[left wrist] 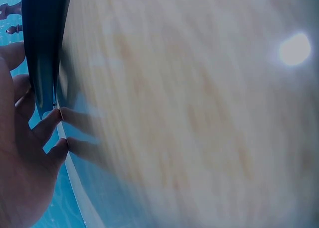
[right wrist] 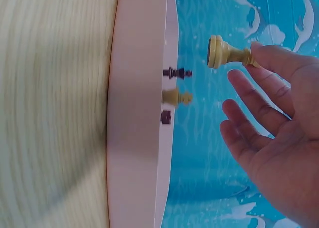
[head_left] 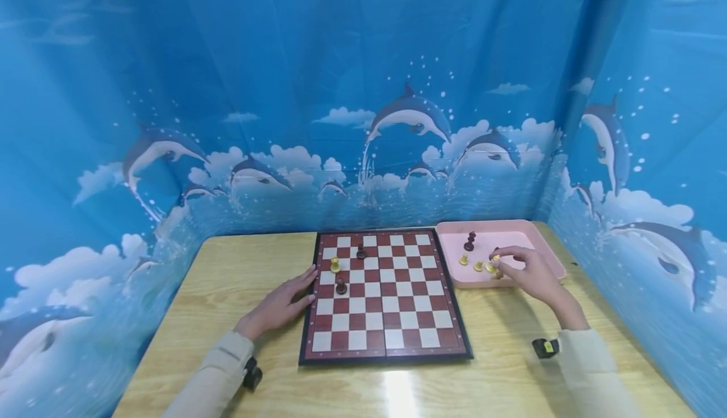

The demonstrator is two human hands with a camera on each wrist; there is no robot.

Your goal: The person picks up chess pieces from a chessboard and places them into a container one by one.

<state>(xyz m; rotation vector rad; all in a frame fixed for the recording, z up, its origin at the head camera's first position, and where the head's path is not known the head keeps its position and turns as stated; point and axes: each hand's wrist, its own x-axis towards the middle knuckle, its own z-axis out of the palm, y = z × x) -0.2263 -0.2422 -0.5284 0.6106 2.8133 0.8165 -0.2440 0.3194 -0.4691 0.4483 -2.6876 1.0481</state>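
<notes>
My right hand (head_left: 531, 273) is over the pink tray and pinches a gold chess piece (right wrist: 227, 54) between thumb and index finger. The piece hangs above the tray, its round base away from the fingertips, while the other fingers are loosely bent. At the left side of the red-and-white chessboard (head_left: 389, 285), my left hand (head_left: 284, 301) rests its fingers against the dark edge. Standing on the board's left part are a gold piece (head_left: 335, 265) and two dark pieces, one farther back (head_left: 361, 252) and one nearer (head_left: 341, 286).
The pink tray (head_left: 454, 283) stands right of the board. It holds a tall dark piece (head_left: 469, 241), a gold piece (head_left: 464, 259) and other pieces partly hidden by the hand. A blue dolphin curtain (head_left: 318, 121) hangs behind and beside the wooden table (head_left: 238, 266).
</notes>
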